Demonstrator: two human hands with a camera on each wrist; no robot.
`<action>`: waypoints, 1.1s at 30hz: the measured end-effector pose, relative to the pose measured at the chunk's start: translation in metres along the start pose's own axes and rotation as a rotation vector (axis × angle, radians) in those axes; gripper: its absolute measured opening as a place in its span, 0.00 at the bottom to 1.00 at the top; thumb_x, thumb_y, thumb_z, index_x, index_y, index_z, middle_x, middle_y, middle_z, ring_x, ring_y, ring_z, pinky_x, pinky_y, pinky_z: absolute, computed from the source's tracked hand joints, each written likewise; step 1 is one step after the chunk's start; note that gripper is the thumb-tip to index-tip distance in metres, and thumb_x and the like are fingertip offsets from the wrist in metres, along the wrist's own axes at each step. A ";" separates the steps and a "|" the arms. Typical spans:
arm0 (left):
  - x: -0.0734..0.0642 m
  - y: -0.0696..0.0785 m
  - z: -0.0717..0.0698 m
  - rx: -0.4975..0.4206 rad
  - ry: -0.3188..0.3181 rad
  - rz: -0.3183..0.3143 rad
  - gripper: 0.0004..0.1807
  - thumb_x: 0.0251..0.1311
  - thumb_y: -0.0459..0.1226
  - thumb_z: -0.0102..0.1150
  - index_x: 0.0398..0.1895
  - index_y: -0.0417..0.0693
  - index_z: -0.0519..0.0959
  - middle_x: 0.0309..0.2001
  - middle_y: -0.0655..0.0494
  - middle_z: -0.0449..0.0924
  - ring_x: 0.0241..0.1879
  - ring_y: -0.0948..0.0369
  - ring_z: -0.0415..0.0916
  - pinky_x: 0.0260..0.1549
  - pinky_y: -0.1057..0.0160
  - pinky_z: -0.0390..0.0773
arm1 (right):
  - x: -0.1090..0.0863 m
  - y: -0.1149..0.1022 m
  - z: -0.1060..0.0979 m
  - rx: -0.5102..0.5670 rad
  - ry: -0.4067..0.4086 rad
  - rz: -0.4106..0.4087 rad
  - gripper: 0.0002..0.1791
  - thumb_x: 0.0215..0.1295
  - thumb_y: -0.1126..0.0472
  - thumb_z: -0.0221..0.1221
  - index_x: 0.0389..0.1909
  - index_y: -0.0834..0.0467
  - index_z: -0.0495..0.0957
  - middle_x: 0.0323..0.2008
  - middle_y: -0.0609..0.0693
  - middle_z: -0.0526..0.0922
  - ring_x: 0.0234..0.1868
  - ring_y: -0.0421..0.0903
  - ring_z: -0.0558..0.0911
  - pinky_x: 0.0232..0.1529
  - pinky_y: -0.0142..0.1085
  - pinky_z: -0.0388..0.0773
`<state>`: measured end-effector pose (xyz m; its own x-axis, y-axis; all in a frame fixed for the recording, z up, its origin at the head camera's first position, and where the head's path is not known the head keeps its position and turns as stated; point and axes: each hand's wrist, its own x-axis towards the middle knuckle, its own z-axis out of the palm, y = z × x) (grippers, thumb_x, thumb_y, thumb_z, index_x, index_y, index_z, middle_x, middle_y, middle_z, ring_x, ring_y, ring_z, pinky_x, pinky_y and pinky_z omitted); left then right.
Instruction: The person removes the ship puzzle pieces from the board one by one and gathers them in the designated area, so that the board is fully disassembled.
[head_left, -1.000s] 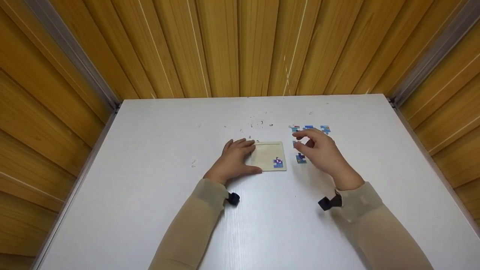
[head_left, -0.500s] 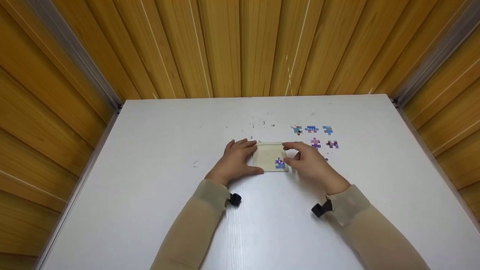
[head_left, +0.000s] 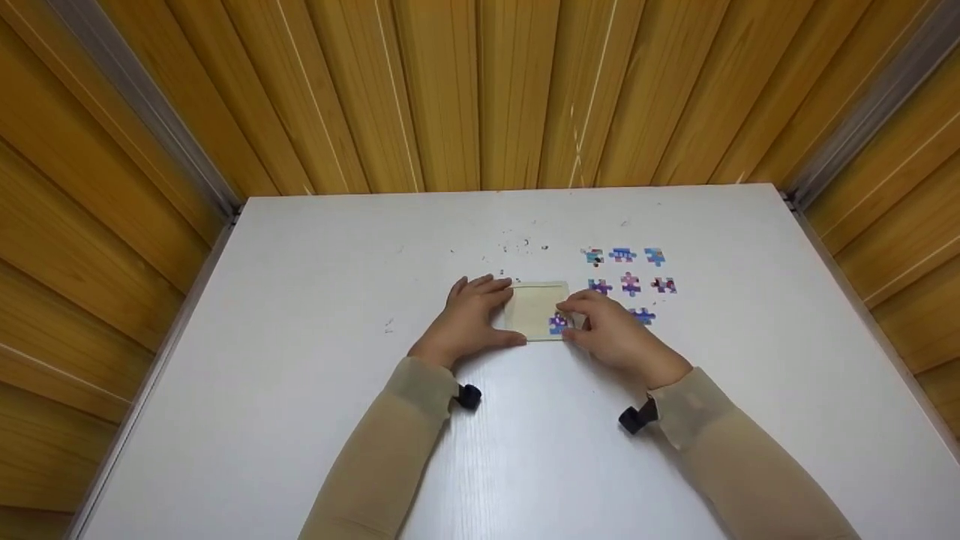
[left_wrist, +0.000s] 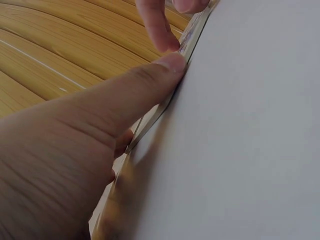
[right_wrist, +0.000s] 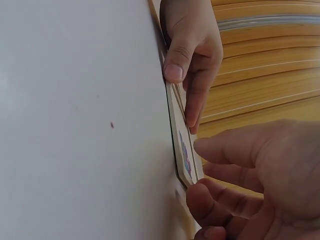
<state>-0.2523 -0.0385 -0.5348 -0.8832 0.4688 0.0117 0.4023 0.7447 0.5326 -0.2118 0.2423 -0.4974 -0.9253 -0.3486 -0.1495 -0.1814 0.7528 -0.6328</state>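
A shallow, light wooden puzzle tray lies flat on the white table. My left hand holds its left side, thumb on the near edge and fingers at the far edge. In the tray's near right corner sits a purple and blue jigsaw piece. My right hand is at that corner, thumb and forefinger bent around the piece. The right wrist view shows a gap between these fingertips at the piece; whether they pinch it is unclear.
Several loose jigsaw pieces lie in rows right of the tray, among them a pink one and a blue one. My right hand may cover others. Small dark marks dot the table behind the tray. Wood-patterned panels rise beyond its edge.
My right hand has moved left and toward me, from above the loose pieces to the tray's right edge, then to its corner piece. My left hand has stayed on the tray.
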 end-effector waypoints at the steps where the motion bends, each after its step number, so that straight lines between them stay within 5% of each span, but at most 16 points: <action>1: 0.000 0.000 0.000 0.000 0.001 -0.002 0.55 0.61 0.65 0.81 0.86 0.52 0.72 0.88 0.59 0.68 0.92 0.52 0.54 0.93 0.42 0.39 | 0.000 0.000 0.001 -0.013 0.002 -0.007 0.28 0.83 0.58 0.65 0.79 0.56 0.80 0.78 0.57 0.77 0.64 0.56 0.82 0.67 0.56 0.83; 12: -0.001 0.001 0.000 0.013 0.000 -0.003 0.55 0.61 0.65 0.81 0.86 0.52 0.72 0.88 0.60 0.67 0.92 0.52 0.54 0.93 0.42 0.39 | -0.001 -0.002 0.008 -0.116 0.002 -0.028 0.25 0.84 0.59 0.62 0.78 0.57 0.81 0.79 0.56 0.74 0.76 0.59 0.80 0.78 0.62 0.78; 33: -0.001 0.000 -0.001 -0.001 -0.001 0.003 0.54 0.62 0.65 0.81 0.86 0.51 0.72 0.88 0.59 0.67 0.92 0.52 0.54 0.93 0.41 0.39 | 0.000 -0.004 0.011 -0.114 0.047 -0.088 0.15 0.82 0.65 0.63 0.63 0.59 0.89 0.67 0.56 0.84 0.69 0.58 0.84 0.74 0.59 0.81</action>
<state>-0.2515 -0.0392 -0.5338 -0.8819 0.4713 0.0129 0.4047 0.7428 0.5333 -0.2076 0.2330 -0.5033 -0.9183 -0.3914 -0.0597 -0.2966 0.7799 -0.5511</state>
